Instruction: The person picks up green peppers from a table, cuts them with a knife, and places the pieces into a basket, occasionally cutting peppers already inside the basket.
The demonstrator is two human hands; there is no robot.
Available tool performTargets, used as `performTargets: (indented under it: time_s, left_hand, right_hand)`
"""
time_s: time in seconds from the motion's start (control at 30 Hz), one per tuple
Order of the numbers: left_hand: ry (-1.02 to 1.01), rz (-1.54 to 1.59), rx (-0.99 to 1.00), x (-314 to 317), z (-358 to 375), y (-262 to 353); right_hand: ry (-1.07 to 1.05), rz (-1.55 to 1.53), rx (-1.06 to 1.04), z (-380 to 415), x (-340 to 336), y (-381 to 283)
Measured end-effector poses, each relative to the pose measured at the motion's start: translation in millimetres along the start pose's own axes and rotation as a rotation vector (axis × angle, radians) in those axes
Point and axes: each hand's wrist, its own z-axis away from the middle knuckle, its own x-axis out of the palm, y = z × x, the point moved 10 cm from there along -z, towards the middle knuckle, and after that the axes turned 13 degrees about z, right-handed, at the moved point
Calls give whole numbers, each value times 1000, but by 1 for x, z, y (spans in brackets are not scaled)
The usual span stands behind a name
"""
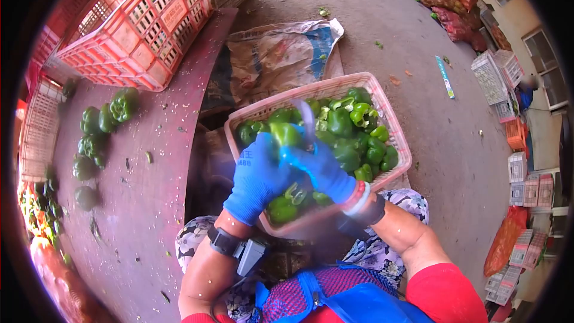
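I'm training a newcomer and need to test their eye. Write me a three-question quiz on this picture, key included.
1. Fill in: the right hand holds a knife; the left hand holds a ____.
2. True or false: only one hand wears a glove.
3. What is directly beneath the hands? A: steel bowl; B: plastic crate; C: cardboard box.

Key:
1. Green bell pepper.
2. False; both wear blue gloves.
3. B.
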Motion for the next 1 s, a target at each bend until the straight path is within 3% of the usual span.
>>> performTargets:
  time_s: [0.13, 0.2, 0.33, 0.5, 0.53, 0.6, 0.67, 0.7, 0.73, 0.77, 0.83, 1.0]
  left_hand:
    - [-57, -47, 68, -2, 1, 24]
    - [-22, -25, 137, -4, 1, 31]
    - [14, -33, 19, -2, -2, 0]
    - [7, 336, -62, -5, -6, -15]
    - [-5, 447, -57, -4, -6, -15]
    - [-113, 666, -120, 2, -7, -20]
    - [0, 304, 502, -19, -13, 26]
    - [4, 277, 533, -24, -12, 26]
    - [-31, 447, 339, -26, -17, 8]
    - [-52, 752, 63, -22, -22, -17]
    - [-44, 1475, -272, -18, -25, -38]
    - [37, 1473, -262, -35, -25, -21]
  right_hand:
    - [55, 230, -68, 6, 5, -11]
    - [44, 157, -1, 7, 5, 3]
    - [74, -163, 187, 5, 7, 20]
    - [-77, -362, 311, 7, 18, 25]
    - [34, -373, 375, 10, 12, 34]
    - [-84, -578, 304, 6, 13, 40]
    - [-162, -786, 291, 0, 12, 42]
    - [-162, -785, 300, 1, 12, 42]
    - [-158, -779, 303, 4, 12, 41]
    - [-147, -764, 301, 6, 8, 35]
    - [-169, -496, 306, 12, 3, 28]
    - [141, 63, 374, 3, -86, 46]
